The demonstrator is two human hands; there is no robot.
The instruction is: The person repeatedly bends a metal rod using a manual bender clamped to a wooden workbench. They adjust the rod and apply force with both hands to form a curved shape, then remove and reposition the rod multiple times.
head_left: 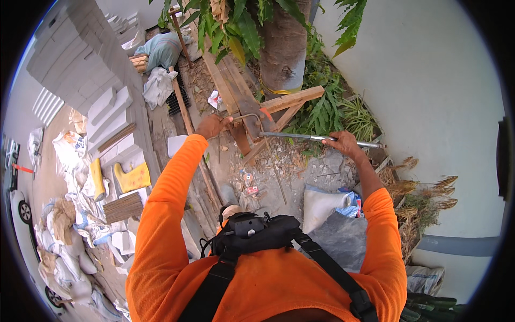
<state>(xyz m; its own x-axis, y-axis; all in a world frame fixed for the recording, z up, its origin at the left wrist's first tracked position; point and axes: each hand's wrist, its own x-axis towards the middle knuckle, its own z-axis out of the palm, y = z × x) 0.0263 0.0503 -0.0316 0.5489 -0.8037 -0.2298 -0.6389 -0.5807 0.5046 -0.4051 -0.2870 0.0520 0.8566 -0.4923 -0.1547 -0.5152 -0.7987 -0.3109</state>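
Note:
My left hand (211, 127) is closed around one end of a thin bent metal rod (276, 172). That rod curves over a wooden plank bench (237, 91) and then runs down toward the ground. In my right hand (343, 144) is a long silvery metal bar (292, 136), gripped part way along and held roughly level. The bar's left end meets the rod near the bend; how the two engage is too small to tell. An orange-red piece (266, 114) lies on the bench beside the bend.
A tree trunk (282, 48) rises behind the bench, near a pale wall (429, 107). At left stand stacked light blocks (75, 53), yellow boots (132, 177) and white sacks (70, 150). A white sack (322, 206) lies near my right arm. Rubble covers the ground.

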